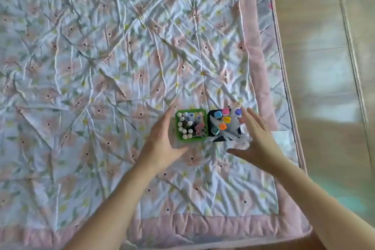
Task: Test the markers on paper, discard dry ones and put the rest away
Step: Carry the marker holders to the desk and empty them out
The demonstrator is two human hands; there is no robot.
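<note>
A green square holder [177, 128] stands on the floral quilt, packed with several upright markers with white and pastel caps. Right beside it, touching, a black holder [212, 113] carries several markers [222, 121] with blue, pink, purple, yellow and orange caps, leaning loosely. My left hand [162, 140] lies flat against the green holder's left side with fingers straight. My right hand [257, 138] is spread open at the black holder's right side, fingertips near the purple cap; whether it touches is unclear. No paper is seen.
The wrinkled floral quilt [101, 67] with a pink border covers the bed. Its right edge [284, 87] drops to a tiled floor [324, 46]. A small white patch [283, 138] lies at the bed's right edge.
</note>
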